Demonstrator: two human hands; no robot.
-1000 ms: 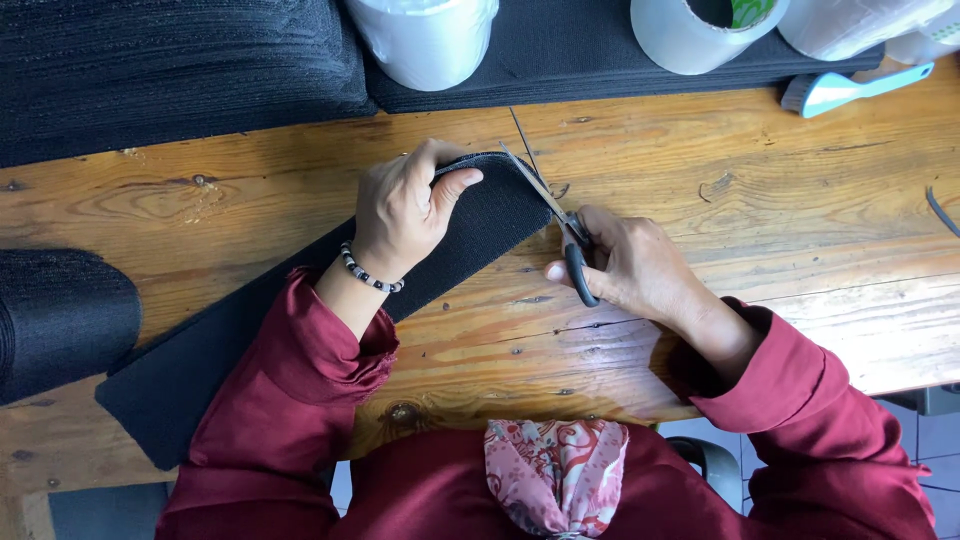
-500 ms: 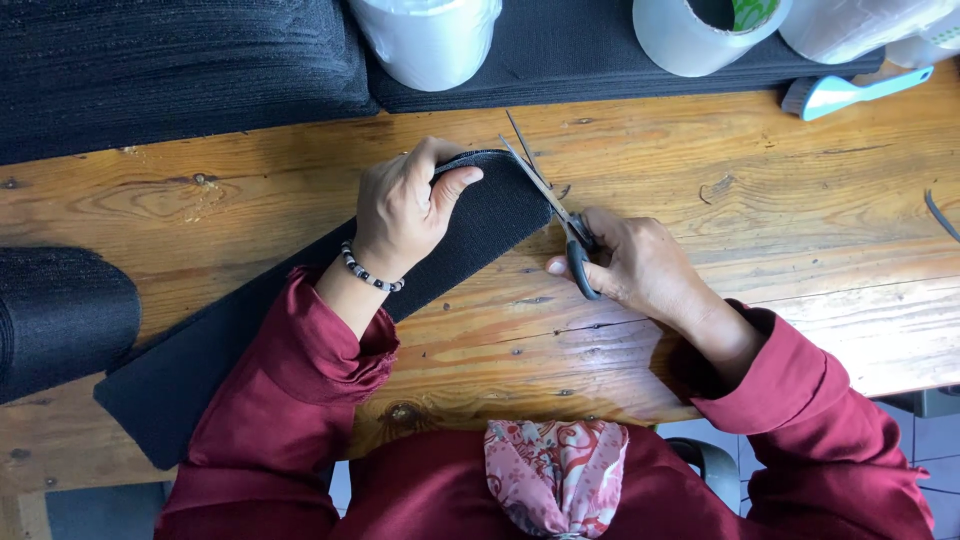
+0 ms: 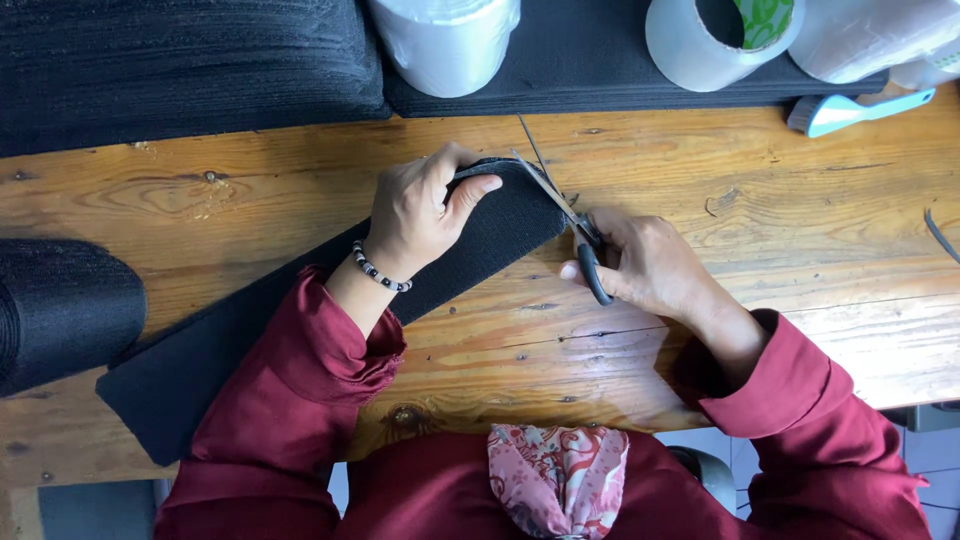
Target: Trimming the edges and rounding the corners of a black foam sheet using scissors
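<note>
1. The end of a long black fabric strip (image 3: 480,235) is pinched by the fingers (image 3: 478,188) of the left hand (image 3: 415,215), with the thumb on top and the rest curled around the far edge.
2. The black handles of a pair of scissors (image 3: 565,215) are gripped by the right hand (image 3: 650,265), its fingers closed through the loops; the blades stand apart, and the strip's rounded end is met by them.
3. The strip is laid slantwise across the wooden table (image 3: 800,200), from the hands down to the near left edge, partly covered by the dark red sleeve (image 3: 290,400).
4. As a judgement, the trimming of this end appears under way: a curved outline is already seen at the tip, while the part beside the blades seems yet to be cut.
5. Further out, a black mesh roll (image 3: 60,310) is set at the left, stacked black material (image 3: 180,60) along the far edge, white rolls (image 3: 445,40) upon it, and a light blue tool (image 3: 860,110) at the right.
</note>
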